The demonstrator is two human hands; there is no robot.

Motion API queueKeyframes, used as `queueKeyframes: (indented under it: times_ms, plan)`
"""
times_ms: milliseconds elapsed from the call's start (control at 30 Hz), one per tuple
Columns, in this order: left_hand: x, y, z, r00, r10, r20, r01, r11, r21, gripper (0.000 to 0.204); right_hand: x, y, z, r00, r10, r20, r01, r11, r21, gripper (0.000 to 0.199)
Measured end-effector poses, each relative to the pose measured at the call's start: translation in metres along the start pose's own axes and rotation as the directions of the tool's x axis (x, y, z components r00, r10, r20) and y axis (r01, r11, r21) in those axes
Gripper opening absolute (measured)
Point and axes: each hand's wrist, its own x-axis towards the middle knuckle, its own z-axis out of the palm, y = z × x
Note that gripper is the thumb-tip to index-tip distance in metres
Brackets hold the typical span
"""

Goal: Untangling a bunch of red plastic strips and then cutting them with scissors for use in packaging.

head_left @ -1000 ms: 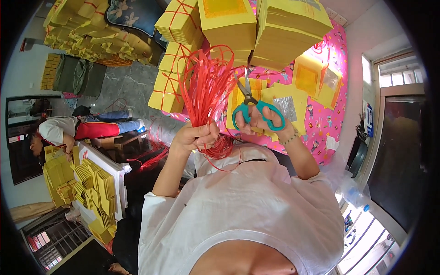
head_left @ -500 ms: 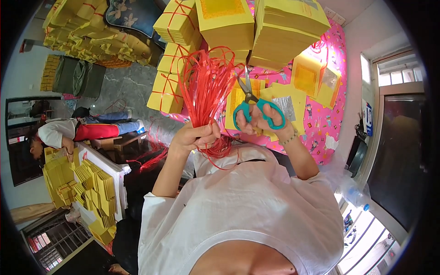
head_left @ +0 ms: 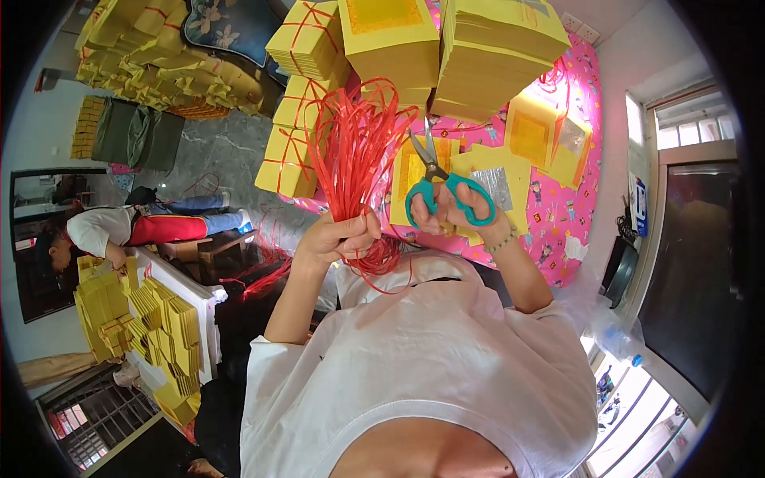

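My left hand (head_left: 341, 237) is closed around a thick bundle of red plastic ribbon (head_left: 351, 155). Looped strands fan out above the fist and loose ones hang below it. To its right, my right hand (head_left: 454, 209) grips scissors (head_left: 434, 179) with teal handles, fingers through the loops. Their dark blades point up and stand partly apart, the tips close to the ribbon's right edge; whether they touch a strand I cannot tell. Beneath the scissors lie yellow paper sheets (head_left: 510, 174), some with orange or silver patches, on a pink patterned cloth (head_left: 570, 209).
Tall stacks of yellow paper (head_left: 502, 76) stand at the cloth's far side, beside ribbon-tied bundles (head_left: 288, 159). At the left, another person (head_left: 100, 231) leans over a white table (head_left: 209, 319) bearing folded yellow paper. A plastic bottle (head_left: 617, 342) lies at the right.
The ribbon bundle's top has shifted slightly left. Both hands keep nearly the same place and hold. At the left, the other person's head and arm have moved a little.
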Motion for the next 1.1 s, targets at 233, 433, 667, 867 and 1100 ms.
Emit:
queueKeyframes:
  times_ms: [233, 433, 667, 867, 1100]
  plan:
    - [0.002, 0.001, 0.002, 1.000, 0.002, 0.007, -0.002, 1.000, -0.001, 0.031, -0.004, 0.001, 0.001, 0.998, 0.044, 0.050, -0.044, 0.999, 0.006, 0.067]
    - [0.003, 0.001, 0.006, 1.000, 0.014, -0.009, -0.014, 1.000, 0.003, 0.031, -0.005, -0.005, 0.001, 0.999, 0.025, 0.032, -0.025, 1.000, 0.006, 0.068]
    - [0.003, 0.001, 0.005, 1.000, -0.022, 0.009, 0.022, 1.000, -0.011, 0.031, -0.002, -0.001, -0.004, 1.000, -0.006, 0.010, 0.006, 1.000, -0.015, 0.070]
    - [0.003, -0.002, 0.005, 0.999, -0.042, 0.017, 0.043, 0.999, -0.016, 0.031, 0.002, -0.002, -0.011, 0.999, -0.034, 0.002, 0.034, 0.999, 0.030, 0.072]
    - [0.007, -0.003, 0.005, 0.997, -0.079, 0.026, 0.081, 0.995, -0.053, 0.031, 0.004, 0.006, -0.018, 0.996, -0.077, 0.041, 0.076, 0.997, 0.006, 0.070]
